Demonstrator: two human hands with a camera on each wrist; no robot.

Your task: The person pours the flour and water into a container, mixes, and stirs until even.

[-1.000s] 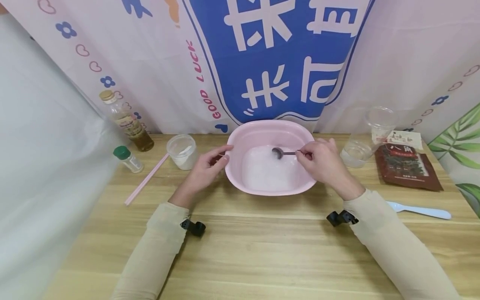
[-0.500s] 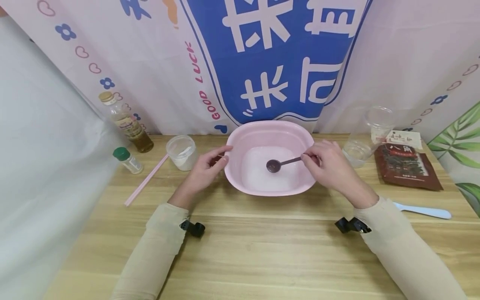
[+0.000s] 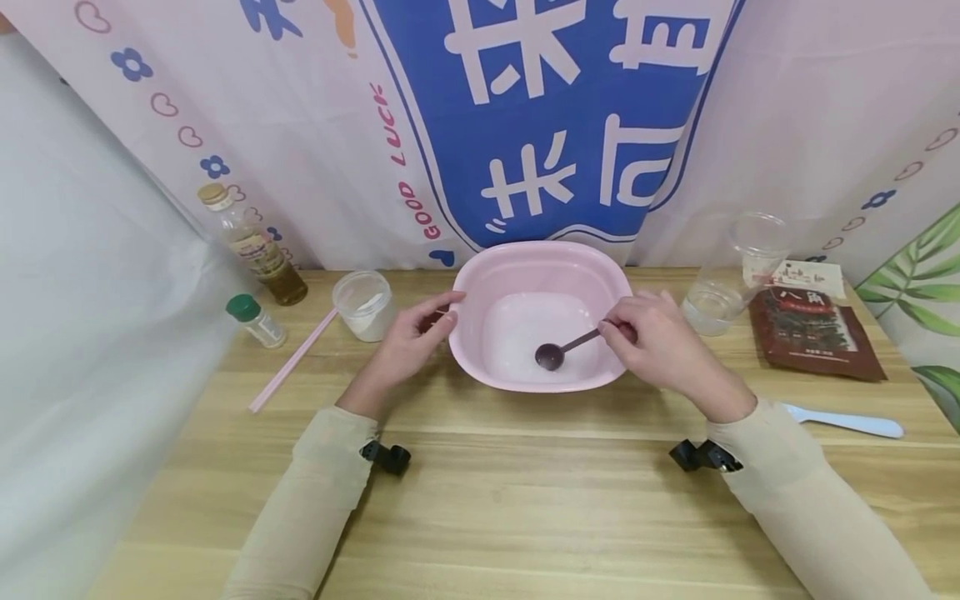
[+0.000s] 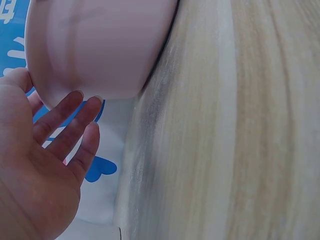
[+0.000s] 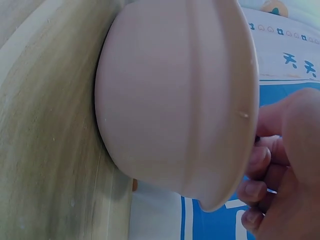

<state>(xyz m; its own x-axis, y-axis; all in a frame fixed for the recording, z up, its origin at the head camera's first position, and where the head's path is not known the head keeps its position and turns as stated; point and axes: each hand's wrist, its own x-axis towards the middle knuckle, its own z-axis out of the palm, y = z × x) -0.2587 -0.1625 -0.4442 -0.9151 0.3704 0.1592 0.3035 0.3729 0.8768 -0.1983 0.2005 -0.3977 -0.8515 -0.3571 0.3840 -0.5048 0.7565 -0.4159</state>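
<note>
A pink plastic basin [image 3: 542, 385] stands on the table, with white powder [image 3: 517, 333] spread over its bottom. At its left side my left hand [image 3: 408, 337] holds the rim, thumb and forefinger over the edge. In the left wrist view the other fingers [image 4: 70, 130] reach below the rim along the outer wall. My right hand [image 3: 660, 342], above the right rim, pinches the handle of a small dark brown measuring spoon [image 3: 550, 357]. The spoon's round bowl is over the powder near the basin's front. In the right wrist view the basin wall hides the spoon bowl.
Left stand an oil bottle [image 3: 258, 254], a green-capped shaker [image 3: 257, 321], a pink pair of chopsticks [image 3: 292, 360] and a clear jar of white powder [image 3: 364, 307]. Right are a clear plastic cup [image 3: 712, 304], a brown spice bag [image 3: 813, 333] and a light blue plastic utensil [image 3: 851, 421].
The spoon has moved toward the front of the basin, its handle now slanting, and my right hand has shifted slightly rightward and nearer. My left hand stays at the rim.
</note>
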